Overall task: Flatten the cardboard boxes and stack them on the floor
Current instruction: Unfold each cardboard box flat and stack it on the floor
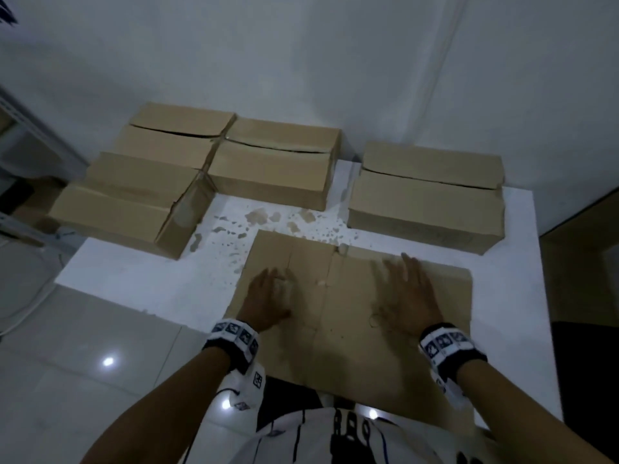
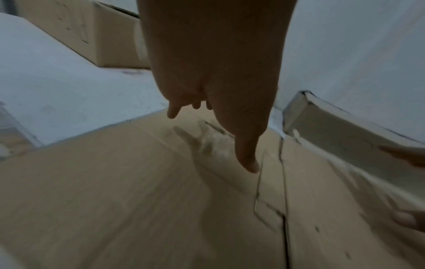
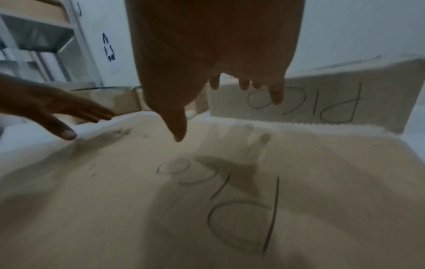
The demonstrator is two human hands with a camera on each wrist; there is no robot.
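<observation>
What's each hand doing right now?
Left hand: open, over the flattened box, holding nothing.
Right hand: open, fingers spread over it, holding nothing.

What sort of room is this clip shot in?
Probably a storeroom or packing area: closed cardboard boxes sit on a white table against a bare wall, metal shelving stands nearby, and a flattened box lies under both hands.

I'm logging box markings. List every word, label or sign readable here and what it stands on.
"PIC" plus a fourth round character, O or 0, handwritten, seen upside down: on the side of the upright box behind the flattened cardboard.
"P", "I", then two rounder, blurred characters, probably the same marking: on the flattened cardboard.
Recycling arrows symbol, no words: on the white surface beside the shelf.
Black-and-white square markers: on the wristbands, patterns not readable as text.
</observation>
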